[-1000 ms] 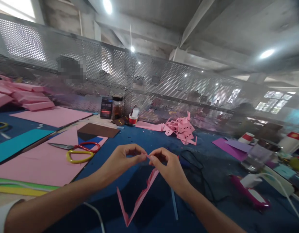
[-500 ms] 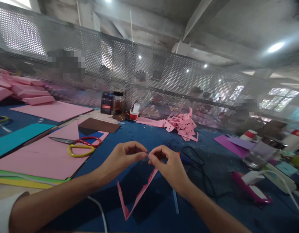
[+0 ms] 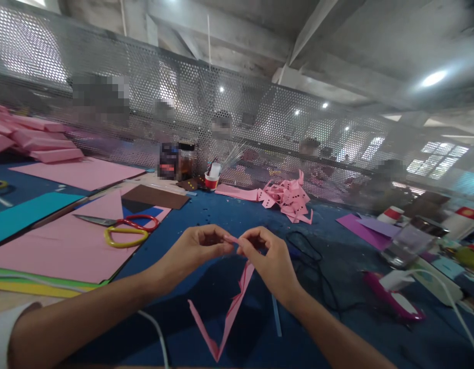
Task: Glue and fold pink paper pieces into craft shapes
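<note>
Between my two hands, over the blue table, a narrow pink paper strip (image 3: 232, 313) is pinched near its upper end. My left hand (image 3: 208, 243) grips the end of it with thumb and fingertips. Close beside it, my right hand (image 3: 262, 251) pinches the same strip, its fingers curled. Below my right hand the strip hangs down, bends in a sharp V and rises again to a free end at the left. Its edge looks torn or notched along the right leg.
Scissors (image 3: 127, 237) with red and yellow handles lie on pink sheets (image 3: 67, 256) at left. Behind stand a red-and-white cup (image 3: 212, 180) and a pink paper pile (image 3: 287, 197). A magenta glue gun (image 3: 394, 300), its cord and a clear jar (image 3: 412, 243) are at right.
The hanging strip has swung slightly right and lower. A short length of pink paper now shows between my fingertips, which have moved slightly apart.
</note>
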A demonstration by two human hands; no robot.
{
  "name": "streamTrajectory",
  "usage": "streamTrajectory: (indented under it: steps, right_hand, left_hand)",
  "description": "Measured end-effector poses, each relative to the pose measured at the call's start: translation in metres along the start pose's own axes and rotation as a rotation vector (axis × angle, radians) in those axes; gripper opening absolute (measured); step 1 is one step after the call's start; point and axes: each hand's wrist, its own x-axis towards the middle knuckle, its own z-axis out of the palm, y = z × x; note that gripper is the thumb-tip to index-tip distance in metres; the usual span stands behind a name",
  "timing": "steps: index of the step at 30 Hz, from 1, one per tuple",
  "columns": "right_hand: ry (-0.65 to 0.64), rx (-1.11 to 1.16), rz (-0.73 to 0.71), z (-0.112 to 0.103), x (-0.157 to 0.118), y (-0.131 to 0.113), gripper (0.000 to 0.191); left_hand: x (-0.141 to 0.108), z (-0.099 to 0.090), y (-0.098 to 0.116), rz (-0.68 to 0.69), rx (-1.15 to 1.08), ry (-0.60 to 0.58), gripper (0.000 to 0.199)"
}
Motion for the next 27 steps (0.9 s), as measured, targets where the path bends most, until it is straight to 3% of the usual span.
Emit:
streamTrajectory:
  steps: [6, 19, 27]
  right_hand:
    - [-0.045, 0.039, 0.015, 0.002, -0.001, 0.0, 0.011]
    - [-0.082, 0.079, 0.055, 0.003, -0.001, 0.0, 0.014]
    - [-0.08, -0.15, -0.158, -0.005, 0.01, -0.015, 0.004]
  left_hand:
    - [-0.002, 0.005, 0.006, 0.005, -0.03, 0.054, 0.023]
    - [0.001, 0.007, -0.001, -0.077, -0.125, 0.039, 0.024]
    - [0.001, 0.011, 0.015, -0.004, -0.043, 0.085, 0.024]
